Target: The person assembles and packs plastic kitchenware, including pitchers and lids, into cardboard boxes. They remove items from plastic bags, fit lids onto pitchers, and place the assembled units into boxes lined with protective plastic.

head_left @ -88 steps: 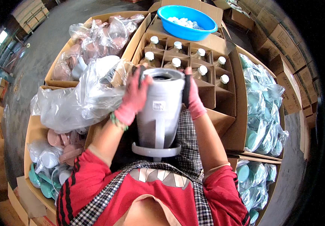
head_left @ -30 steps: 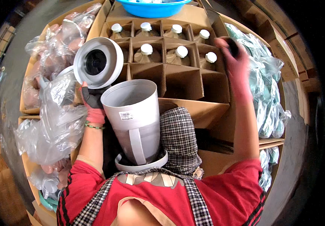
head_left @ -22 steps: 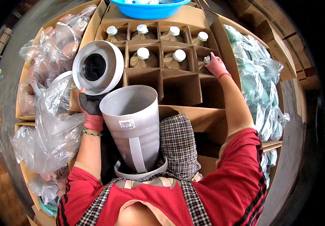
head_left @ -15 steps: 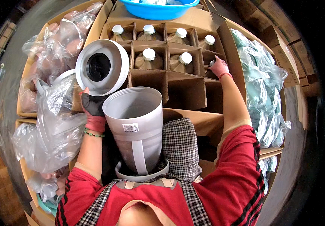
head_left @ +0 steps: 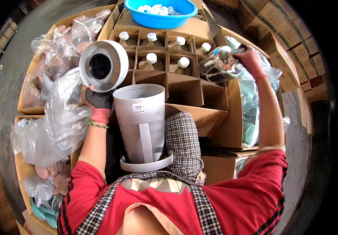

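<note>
Right hand: half a second ago it was down in the divided carton at its right edge; now it is raised above that edge, fingers clamped on the neck of a clear glass liner, which is out of its cell and held in the air, tilted. Judgement: liner is picked and free to go toward the grey shell.

Pose: right arm stretched forward and up, elbow nearly straight, wrist bent inward.

Left hand: gloved, fingers closed on the rim of the round white lid, held tilted with its dark opening toward the camera; unchanged.

Grey shell stands upright in the lap, mouth open, just right of the left hand.

Carton: capped liners fill the far cells; near cells empty. Blue basin beyond its far edge.
</note>
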A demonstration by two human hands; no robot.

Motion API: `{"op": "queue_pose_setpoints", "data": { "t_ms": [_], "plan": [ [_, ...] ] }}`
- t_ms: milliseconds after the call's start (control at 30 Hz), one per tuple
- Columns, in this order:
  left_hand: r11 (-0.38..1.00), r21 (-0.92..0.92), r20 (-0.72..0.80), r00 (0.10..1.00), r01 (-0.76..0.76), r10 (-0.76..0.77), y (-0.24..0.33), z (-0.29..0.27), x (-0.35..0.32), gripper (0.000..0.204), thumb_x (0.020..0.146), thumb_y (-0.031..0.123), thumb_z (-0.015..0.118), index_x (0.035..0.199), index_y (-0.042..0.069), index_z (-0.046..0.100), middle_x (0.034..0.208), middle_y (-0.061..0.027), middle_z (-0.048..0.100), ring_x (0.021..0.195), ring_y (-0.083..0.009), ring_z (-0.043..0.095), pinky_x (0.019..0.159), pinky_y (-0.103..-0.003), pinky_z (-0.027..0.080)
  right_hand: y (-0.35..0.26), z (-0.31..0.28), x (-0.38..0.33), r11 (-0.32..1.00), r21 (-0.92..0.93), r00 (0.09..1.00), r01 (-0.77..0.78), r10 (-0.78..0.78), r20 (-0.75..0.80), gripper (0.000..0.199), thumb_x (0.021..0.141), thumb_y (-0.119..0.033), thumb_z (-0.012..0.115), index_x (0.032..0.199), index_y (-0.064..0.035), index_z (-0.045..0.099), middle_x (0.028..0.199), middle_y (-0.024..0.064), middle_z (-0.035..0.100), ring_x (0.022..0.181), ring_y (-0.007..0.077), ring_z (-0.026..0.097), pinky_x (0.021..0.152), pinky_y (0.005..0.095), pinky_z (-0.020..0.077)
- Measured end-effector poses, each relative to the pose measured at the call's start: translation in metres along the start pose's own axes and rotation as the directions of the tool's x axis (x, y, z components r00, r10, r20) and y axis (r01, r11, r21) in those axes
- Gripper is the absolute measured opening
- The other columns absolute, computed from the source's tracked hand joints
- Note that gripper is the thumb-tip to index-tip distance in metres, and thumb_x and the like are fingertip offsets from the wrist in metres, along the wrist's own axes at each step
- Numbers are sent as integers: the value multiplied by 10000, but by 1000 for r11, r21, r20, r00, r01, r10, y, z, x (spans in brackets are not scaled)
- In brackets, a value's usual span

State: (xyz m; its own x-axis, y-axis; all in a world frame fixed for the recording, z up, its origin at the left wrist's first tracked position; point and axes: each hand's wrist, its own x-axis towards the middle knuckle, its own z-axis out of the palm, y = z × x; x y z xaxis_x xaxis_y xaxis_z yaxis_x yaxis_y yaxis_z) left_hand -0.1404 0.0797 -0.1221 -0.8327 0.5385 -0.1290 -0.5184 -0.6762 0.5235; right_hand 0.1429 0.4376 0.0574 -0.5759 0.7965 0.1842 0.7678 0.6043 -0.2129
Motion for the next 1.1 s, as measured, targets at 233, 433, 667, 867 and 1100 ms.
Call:
{"op": "queue_pose_setpoints", "data": {
  "t_ms": [233, 433, 667, 867, 1100],
  "plan": [
    [880, -352, 702, 712, 320, 22, 19, 16, -2, 424, 793, 320, 420, 1089, 16, 447, 1084, -177, 480, 1036, -322, 433, 925, -484, 284, 50, -98, -94, 515, 854, 911, -75, 384, -151, 225, 761, -251, 559, 910, -84, 546, 651, -8, 520, 442, 53, 440, 362, 159, 308],
    [977, -3, 647, 744, -212, 164, 24, 133, -79, 464, 808, 367, 430, 1065, -18, 456, 1092, -220, 462, 992, -320, 482, 833, -404, 418, -20, 15, -122, -348, 933, 974, -85, 167, 151, 216, 766, -294, 505, 879, -109, 509, 681, 40, 513, 467, 123, 452, 364, 195, 334],
    [613, 236, 654, 590, -754, 474, 43, 116, 10, 235, 810, 270, 441, 874, 52, 503, 931, -105, 541, 881, -188, 496, 779, -338, 412, -128, 136, -84, -168, 974, 936, 150, -292, -194, 468, 641, -65, 661, 1058, -41, 450, 982, 68, 533, 869, 138, 523, 745, 270, 434],
    [774, 232, 639, 692, -589, 336, 46, 75, 38, 108, 800, 154, 438, 715, 89, 454, 698, -50, 462, 747, -188, 446, 731, -301, 368, -162, 144, -89, -64, 983, 817, -173, -566, 107, 597, 738, -466, 554, 1107, -19, 408, 993, 62, 524, 865, 114, 500, 772, 243, 394],
    [947, 297, 515, 855, -118, -55, 34, 48, -2, 193, 816, 177, 435, 924, 30, 497, 805, -101, 504, 784, -212, 471, 725, -308, 404, -166, 189, -90, -351, 821, 878, -450, -340, 336, 640, 735, -584, 443, 1118, -72, 405, 788, 12, 504, 582, 103, 507, 504, 221, 441]
  ]
}}
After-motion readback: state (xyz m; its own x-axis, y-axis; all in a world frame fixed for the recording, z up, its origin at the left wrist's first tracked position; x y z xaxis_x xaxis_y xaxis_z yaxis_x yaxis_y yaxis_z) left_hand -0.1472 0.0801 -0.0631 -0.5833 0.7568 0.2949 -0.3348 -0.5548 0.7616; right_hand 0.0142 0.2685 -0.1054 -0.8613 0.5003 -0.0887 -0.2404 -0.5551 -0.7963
